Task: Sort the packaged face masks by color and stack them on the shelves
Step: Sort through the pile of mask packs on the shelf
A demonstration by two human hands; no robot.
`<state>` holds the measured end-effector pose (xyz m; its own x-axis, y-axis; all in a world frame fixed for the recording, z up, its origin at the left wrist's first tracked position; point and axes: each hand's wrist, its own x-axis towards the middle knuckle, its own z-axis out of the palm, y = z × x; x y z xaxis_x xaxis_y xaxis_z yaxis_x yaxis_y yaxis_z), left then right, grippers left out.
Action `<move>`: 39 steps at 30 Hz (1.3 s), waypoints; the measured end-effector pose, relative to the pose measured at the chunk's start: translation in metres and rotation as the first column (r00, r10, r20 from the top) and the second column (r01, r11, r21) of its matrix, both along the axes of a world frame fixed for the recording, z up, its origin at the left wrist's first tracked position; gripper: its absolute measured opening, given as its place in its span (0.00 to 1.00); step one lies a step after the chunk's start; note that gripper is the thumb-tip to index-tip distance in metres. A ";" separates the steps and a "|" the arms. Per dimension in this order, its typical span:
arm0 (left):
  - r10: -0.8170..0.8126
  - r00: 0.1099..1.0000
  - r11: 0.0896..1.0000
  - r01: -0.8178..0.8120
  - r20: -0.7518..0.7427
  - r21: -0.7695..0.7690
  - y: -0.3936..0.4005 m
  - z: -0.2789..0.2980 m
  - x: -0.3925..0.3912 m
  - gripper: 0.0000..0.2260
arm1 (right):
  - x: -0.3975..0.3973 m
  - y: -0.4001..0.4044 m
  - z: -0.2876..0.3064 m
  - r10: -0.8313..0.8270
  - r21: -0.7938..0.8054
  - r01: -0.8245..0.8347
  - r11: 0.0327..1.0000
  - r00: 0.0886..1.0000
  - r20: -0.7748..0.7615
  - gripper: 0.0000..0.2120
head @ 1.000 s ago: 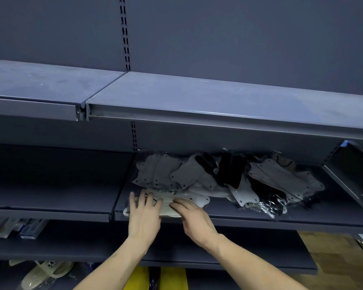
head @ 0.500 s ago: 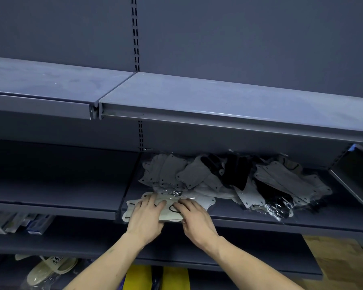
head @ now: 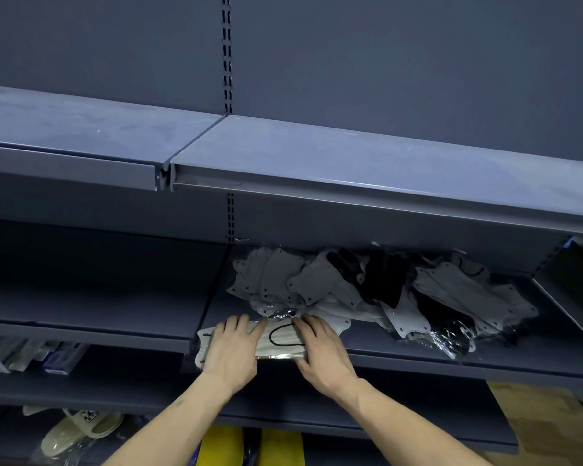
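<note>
Both hands, left and right, are pressing flat, grip spread, squaring the white mask stack at the shelf edge; next is probably picking another white from the far pile.

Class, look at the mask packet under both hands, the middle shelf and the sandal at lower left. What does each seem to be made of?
Mask packet: clear glossy plastic film, judging by its glints and crinkles, over a soft matte pale mask, probably nonwoven fabric.
Middle shelf: likely painted sheet metal; flat grey, thin folded front edge.
Sandal: looks like moulded rubber or foam, smooth and pale; uncertain.
</note>
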<state>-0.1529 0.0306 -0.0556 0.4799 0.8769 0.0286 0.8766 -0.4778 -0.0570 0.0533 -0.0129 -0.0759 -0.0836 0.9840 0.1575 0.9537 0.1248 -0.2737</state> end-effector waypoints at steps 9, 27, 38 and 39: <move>-0.009 0.997 0.996 0.003 0.073 0.085 0.012 0.008 0.010 0.38 | 0.036 0.010 0.021 -0.011 0.114 0.039 0.993 0.971 -0.238 0.36; 0.000 1.000 0.998 -0.001 -0.005 -0.067 0.011 0.004 0.022 0.39 | 0.037 0.053 0.018 -0.110 0.052 0.106 0.993 0.988 0.104 0.16; -0.148 0.982 0.981 0.161 0.117 -0.109 0.014 0.001 0.028 0.34 | 0.031 0.044 0.042 -0.187 0.219 0.284 0.934 0.907 -0.377 0.09; -0.161 0.983 0.980 0.170 0.089 -0.106 0.014 0.001 0.030 0.34 | 0.030 0.044 0.043 -0.183 0.205 0.271 0.941 0.913 -0.366 0.09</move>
